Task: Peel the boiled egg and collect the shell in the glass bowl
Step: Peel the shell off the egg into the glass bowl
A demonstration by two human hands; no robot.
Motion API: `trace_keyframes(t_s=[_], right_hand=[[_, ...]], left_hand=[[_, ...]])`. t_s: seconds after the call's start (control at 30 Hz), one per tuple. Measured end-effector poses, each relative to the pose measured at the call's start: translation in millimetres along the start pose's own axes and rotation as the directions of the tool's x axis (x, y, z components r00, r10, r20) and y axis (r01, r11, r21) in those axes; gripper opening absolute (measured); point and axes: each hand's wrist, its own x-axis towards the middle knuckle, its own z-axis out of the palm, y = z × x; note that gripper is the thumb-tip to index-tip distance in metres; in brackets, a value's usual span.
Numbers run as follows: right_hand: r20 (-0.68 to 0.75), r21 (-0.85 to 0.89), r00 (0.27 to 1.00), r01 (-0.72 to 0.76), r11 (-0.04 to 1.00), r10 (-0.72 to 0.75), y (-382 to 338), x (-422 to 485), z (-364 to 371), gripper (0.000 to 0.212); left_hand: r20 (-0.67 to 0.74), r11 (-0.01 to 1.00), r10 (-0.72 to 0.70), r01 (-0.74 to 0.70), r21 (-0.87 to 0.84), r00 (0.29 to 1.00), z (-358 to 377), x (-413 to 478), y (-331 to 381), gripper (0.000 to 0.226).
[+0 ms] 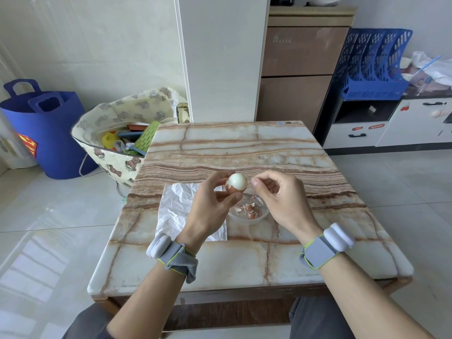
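You are sitting at a marble-patterned table [244, 148] veined in brown and cream, with pale floor tiles around it. Towards its left, a white quilted paper towel [176, 206] is lying flat. Your left hand [210, 206] is gripping the boiled egg [236, 183], bare white on top and brown-shelled below, between curled fingers and thumb, holding it just above the small clear glass bowl [247, 222], where brown shell pieces [249, 209] are lying. Your right hand [276, 194] is hovering just beside the egg, thumb and forefinger pinching together, the other fingers curled; whether a flake is sitting between them cannot be told. Be turning the egg so the shell's torn edge is facing your right thumb, lifting under the membrane, gripping lightly, and dropping each flake straight into the bowl.
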Motion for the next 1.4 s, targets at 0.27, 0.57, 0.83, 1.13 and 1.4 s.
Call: trace_keyframes(t_s=[0.27,0.57,0.83,1.13,1.4], right_hand=[[-0.005,0.087,1.000,-0.007,0.996,0.008,-8.2,1.5,3.4,0.003],[-0.009,0.076,1.000,-0.001,0.997,0.002,-7.0,1.9,5.8,0.009],[-0.013,0.051,1.000,-0.012,0.999,0.013,-5.8,1.9,2.9,0.011],[0.020,0.022,1.000,-0.023,0.999,0.022,-1.6,0.4,6.6,0.012],[0.017,0.095,1.000,0.003,0.995,-0.005,-6.2,3.0,7.9,0.009]], left_hand=[[0.009,1.000,0.014,-0.014,0.012,1.000,2.1,1.0,-0.1,0.049],[0.000,1.000,0.002,-0.002,-0.006,1.000,2.8,3.6,-3.0,0.059],[-0.014,0.999,0.024,-0.023,0.042,1.000,2.7,3.7,-5.7,0.050],[0.008,0.997,0.059,-0.059,0.040,0.998,2.1,3.4,-5.0,0.050],[0.052,0.999,0.019,-0.021,0.038,0.998,2.8,1.3,-4.3,0.057]])
